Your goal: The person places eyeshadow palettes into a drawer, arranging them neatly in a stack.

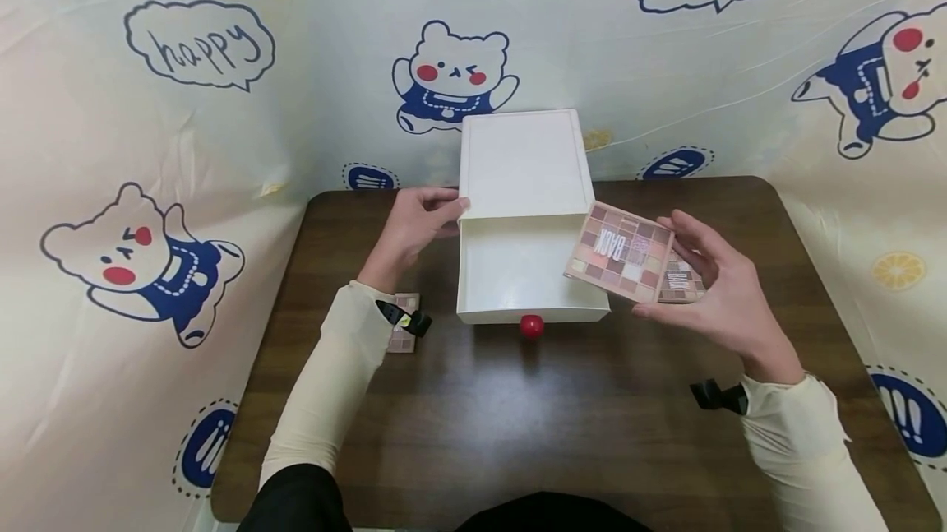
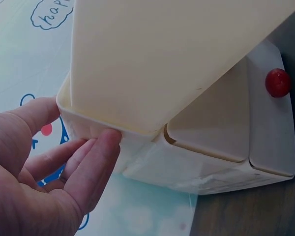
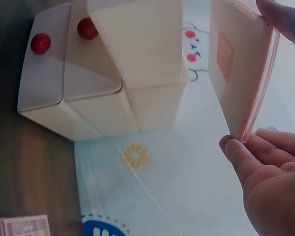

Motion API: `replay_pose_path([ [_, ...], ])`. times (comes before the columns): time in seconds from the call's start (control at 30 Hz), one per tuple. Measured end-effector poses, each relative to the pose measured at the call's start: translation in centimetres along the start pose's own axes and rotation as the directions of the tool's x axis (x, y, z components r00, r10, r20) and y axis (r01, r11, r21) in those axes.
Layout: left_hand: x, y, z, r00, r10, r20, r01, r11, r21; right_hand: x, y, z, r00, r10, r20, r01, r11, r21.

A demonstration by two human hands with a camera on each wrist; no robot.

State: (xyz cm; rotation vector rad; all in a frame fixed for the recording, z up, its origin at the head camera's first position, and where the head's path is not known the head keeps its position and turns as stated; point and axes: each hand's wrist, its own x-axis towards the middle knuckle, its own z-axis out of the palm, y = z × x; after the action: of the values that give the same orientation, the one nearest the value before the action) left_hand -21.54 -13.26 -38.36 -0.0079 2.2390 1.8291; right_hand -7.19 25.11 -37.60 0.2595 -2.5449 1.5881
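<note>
A white drawer box (image 1: 524, 162) with red knobs stands on the table, its top drawer (image 1: 521, 269) pulled out, showing a bare white inside. My left hand (image 1: 425, 224) holds the box at its upper left front corner; in the left wrist view the fingers (image 2: 101, 157) lie against the box's side. Beside the drawer's right edge, my right hand (image 1: 721, 285) grips an eyeshadow palette (image 1: 621, 251) between thumb and fingers, tilted, with its grid of shades up. The right wrist view shows this palette (image 3: 241, 64) edge-on, and its pale underside.
A smaller palette (image 1: 681, 279) lies on the table, partly hidden behind the right hand. Under the left wrist lies another palette (image 1: 403, 339), half covered. A printed cloth (image 1: 333, 88) hangs behind the brown table (image 1: 518, 417).
</note>
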Motion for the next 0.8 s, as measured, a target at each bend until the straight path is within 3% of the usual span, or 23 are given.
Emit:
replay_pose_path([
  [0.43, 0.0, 0.0, -0.2, 1.000, -0.012, 0.002, 0.012, 1.000, -0.008, 2.8, -2.0, 2.4, 0.976, -0.052, 0.211, 0.066, 0.996, -0.063],
  [0.8, -0.2, 0.2, 0.0, 1.000, -0.012, -0.006, 0.012, 1.000, 0.012, 5.2, -3.1, 5.1, 0.934, -0.050, 0.354, 0.084, 0.993, -0.080],
])
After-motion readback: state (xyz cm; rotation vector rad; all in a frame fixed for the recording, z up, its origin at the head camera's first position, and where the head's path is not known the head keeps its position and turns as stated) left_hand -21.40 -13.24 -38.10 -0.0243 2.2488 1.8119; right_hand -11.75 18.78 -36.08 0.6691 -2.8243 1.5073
